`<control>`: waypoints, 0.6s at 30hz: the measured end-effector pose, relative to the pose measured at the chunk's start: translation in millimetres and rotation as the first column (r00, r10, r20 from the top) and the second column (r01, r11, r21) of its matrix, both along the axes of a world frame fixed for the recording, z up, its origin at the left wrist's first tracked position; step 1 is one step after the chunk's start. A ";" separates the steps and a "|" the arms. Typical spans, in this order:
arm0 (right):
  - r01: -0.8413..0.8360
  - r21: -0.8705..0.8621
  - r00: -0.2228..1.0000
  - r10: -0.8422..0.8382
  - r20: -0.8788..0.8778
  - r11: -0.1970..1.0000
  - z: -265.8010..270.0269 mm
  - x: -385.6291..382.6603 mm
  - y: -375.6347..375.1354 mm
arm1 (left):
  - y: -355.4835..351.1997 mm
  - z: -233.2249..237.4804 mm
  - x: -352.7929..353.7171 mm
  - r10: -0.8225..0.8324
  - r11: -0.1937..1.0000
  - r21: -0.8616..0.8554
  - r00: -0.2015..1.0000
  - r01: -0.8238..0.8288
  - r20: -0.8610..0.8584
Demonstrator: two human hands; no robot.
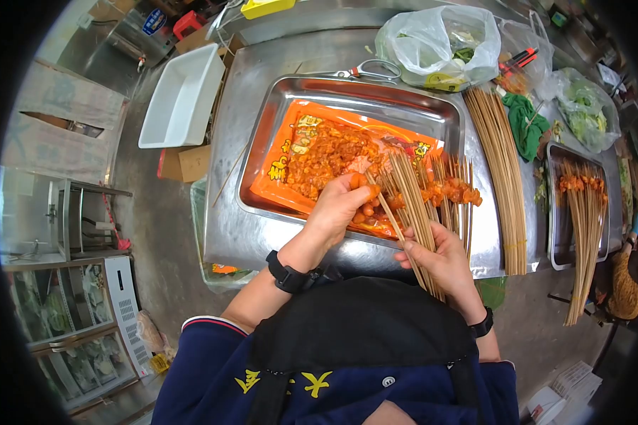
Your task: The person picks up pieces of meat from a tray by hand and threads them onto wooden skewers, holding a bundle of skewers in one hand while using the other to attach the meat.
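Observation:
A steel tray (365,86) holds an opened orange bag (280,177) of red marinated meat pieces (333,152). My left hand (339,205) is closed over the near side of the bag, its fingertips smeared orange and pinching a piece of meat at the tip of a bamboo skewer. My right hand (439,256) is closed around the lower part of a bundle of bamboo skewers (412,198), whose upper ends point into the tray. Right beside the bundle, several threaded meat skewers (452,191) lean over the tray's near right part.
Scissors (376,69) lie behind the tray. A big pile of bare skewers (505,191) is to the right, next to a green cloth (526,126). Further right, a second tray (556,241) holds loaded skewers. Plastic bags (439,46) stand at the back; a white bin (181,95) is left.

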State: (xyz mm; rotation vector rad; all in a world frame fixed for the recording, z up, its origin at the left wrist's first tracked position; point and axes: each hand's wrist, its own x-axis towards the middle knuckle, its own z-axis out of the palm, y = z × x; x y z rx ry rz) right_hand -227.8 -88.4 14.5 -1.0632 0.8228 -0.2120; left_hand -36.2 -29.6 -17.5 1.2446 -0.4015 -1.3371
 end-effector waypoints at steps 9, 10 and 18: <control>0.032 0.030 0.999 -0.031 -0.039 0.999 0.6 -1.4 -3.4 | 9.5 -4.5 44.8 0.072 0.989 0.049 0.751 -0.138 0.656; 0.030 0.038 0.999 -0.029 -0.030 0.999 0.2 -1.2 -3.2 | 9.8 -4.9 43.7 0.074 0.988 0.052 0.750 -0.143 0.657; 0.022 0.047 1.000 -0.022 -0.002 0.999 0.8 -2.6 -4.4 | -7.8 2.6 17.1 -0.412 0.905 0.411 -0.015 0.107 0.911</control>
